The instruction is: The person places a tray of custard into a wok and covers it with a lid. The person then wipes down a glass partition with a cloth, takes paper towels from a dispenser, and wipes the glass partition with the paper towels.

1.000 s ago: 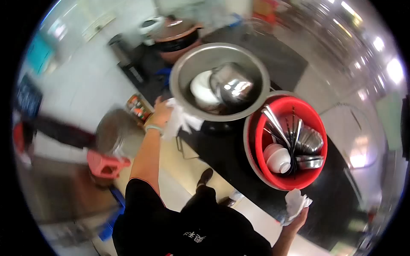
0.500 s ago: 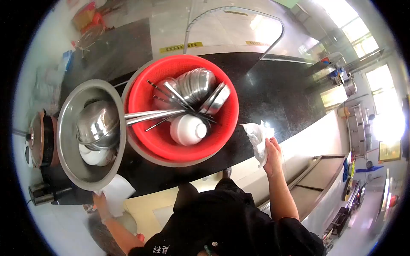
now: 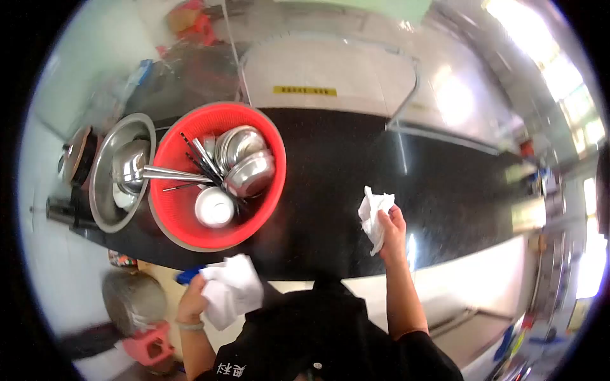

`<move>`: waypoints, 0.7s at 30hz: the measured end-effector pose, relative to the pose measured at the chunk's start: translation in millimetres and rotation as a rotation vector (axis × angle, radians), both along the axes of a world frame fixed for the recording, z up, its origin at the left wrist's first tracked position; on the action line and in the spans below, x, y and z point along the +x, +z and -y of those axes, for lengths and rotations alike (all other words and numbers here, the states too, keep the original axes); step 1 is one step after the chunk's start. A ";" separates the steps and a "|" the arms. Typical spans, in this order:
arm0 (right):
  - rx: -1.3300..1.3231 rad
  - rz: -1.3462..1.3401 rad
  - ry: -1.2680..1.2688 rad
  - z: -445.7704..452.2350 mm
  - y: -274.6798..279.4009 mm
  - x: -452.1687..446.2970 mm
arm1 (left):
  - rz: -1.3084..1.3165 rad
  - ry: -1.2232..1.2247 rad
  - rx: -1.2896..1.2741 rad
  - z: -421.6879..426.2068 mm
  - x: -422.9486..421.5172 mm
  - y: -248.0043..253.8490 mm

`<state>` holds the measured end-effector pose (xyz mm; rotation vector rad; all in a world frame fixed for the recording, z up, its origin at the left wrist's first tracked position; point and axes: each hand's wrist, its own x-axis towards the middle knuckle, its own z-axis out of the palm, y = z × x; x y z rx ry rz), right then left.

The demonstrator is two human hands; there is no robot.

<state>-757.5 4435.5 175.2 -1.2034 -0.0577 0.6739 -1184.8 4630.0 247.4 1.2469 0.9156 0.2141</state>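
Observation:
Near the front edge of the counter, my left hand (image 3: 192,303) is closed on a soft white sheet (image 3: 234,289); cloth or paper, I cannot tell. A blue piece (image 3: 189,275) shows beside those fingers, its kind unclear. Over the counter's middle, my right hand (image 3: 393,232) pinches a crumpled white tissue (image 3: 373,217). To the left sits a red plastic colander (image 3: 270,213) inside a metal basin. It holds stacked steel bowls (image 3: 244,152), white bowls (image 3: 215,207), black chopsticks (image 3: 190,149) and long metal handles (image 3: 178,174) that reach over its rim.
A steel basin (image 3: 101,209) with metal and white dishes stands left of the colander. Beyond it is a lidded pot (image 3: 79,155). The dark counter (image 3: 330,159) stretches right, with a metal rail (image 3: 438,140) behind. A pink stool (image 3: 149,343) is below left.
My left hand has come up and right from below the steel basin, bringing the white sheet. My right hand still holds the tissue. The view has shifted, with the colander now further left.

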 end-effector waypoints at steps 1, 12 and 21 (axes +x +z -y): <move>0.001 0.064 0.046 -6.8 12.4 17.4 | 0.117 -0.137 0.005 10.8 53.8 20.6; 0.411 1.100 -0.070 -109.5 322.5 163.0 | 0.142 -0.453 0.351 35.9 240.7 20.3; -0.556 1.447 -1.184 -194.8 443.2 312.5 | 0.151 -0.179 0.593 -5.8 198.5 -29.4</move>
